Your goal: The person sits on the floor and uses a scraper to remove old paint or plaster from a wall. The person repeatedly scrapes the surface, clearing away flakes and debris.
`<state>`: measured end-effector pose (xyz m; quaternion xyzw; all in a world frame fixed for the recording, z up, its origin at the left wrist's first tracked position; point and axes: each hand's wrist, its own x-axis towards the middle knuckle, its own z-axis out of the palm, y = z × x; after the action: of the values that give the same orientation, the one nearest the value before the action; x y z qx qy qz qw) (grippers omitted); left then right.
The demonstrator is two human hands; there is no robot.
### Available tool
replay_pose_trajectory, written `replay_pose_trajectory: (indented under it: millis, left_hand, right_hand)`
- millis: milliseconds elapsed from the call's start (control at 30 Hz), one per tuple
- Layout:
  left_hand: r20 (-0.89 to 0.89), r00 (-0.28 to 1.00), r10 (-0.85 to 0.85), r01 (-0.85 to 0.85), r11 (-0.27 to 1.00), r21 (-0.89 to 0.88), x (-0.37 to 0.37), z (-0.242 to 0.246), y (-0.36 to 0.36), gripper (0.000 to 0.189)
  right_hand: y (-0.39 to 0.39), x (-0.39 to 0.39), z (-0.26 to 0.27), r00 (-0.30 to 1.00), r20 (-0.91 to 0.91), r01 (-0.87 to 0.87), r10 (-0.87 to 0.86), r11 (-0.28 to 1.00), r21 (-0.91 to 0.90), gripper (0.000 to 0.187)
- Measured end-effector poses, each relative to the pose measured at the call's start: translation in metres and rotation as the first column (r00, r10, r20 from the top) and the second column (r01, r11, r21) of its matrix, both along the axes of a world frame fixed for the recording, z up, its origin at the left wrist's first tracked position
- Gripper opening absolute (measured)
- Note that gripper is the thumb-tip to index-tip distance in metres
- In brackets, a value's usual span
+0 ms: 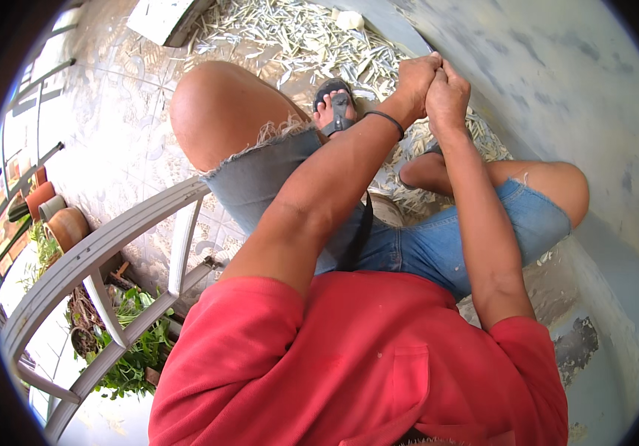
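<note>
Both hands are brought together low against a wall (542, 72) with patchy pale blue-grey paint. My left hand (415, 82), with a dark band on its wrist, closes around a thin, blade-like tool (427, 44). My right hand (449, 101) is pressed against the left and closed on the same tool. Only a narrow dark edge shows beyond the fingers, close to the wall's foot; the handle is hidden. Beneath and beyond the hands, curled strips of scraped paint (297, 39) cover the floor in a thick layer.
A metal ladder (102, 253) lies or leans at my left. Behind it are leafy plants (135, 318) and terracotta pots (67, 227). A white block-like object (160, 19) sits on the patterned tile floor (130, 117). A pale lump (349, 20) rests among the strips.
</note>
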<state>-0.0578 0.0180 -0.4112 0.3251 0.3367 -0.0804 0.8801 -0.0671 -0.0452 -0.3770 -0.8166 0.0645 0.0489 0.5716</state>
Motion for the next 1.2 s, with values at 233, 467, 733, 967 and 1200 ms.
replay_pose_trajectory:
  millis: [233, 467, 733, 967, 1200]
  left_hand:
    - [-0.072, 0.997, 0.026, -0.029, 0.999, -0.035, -0.003, 0.017, 0.003, 0.025]
    - [-0.099, 0.993, 0.068, -0.078, 0.992, -0.104, 0.005, -0.013, 0.008, 0.025]
    - [0.133, 0.976, -0.175, 0.048, 0.762, 0.646, 0.010, -0.031, 0.019, 0.025]
    - [0.368, 0.921, -0.131, -0.134, 0.780, 0.612, -0.010, -0.031, 0.016, 0.023]
    - [0.015, 0.999, 0.033, -0.034, 0.997, 0.073, -0.004, 0.008, 0.020, 0.022]
  right_hand:
    - [-0.002, 0.005, -0.008, 0.997, -0.069, 0.025, -0.030, 0.997, -0.068, 0.036]
    - [0.009, 0.007, -0.005, 0.998, -0.038, -0.051, 0.046, 0.986, -0.161, 0.032]
    - [0.021, 0.019, -0.005, 0.985, -0.175, 0.008, 0.002, 0.998, 0.055, 0.035]
    - [0.023, -0.005, 0.018, 0.992, -0.120, 0.057, -0.044, 0.993, 0.106, 0.036]
    - [0.012, 0.000, -0.001, 0.997, -0.065, -0.055, 0.048, 0.992, -0.109, 0.038]
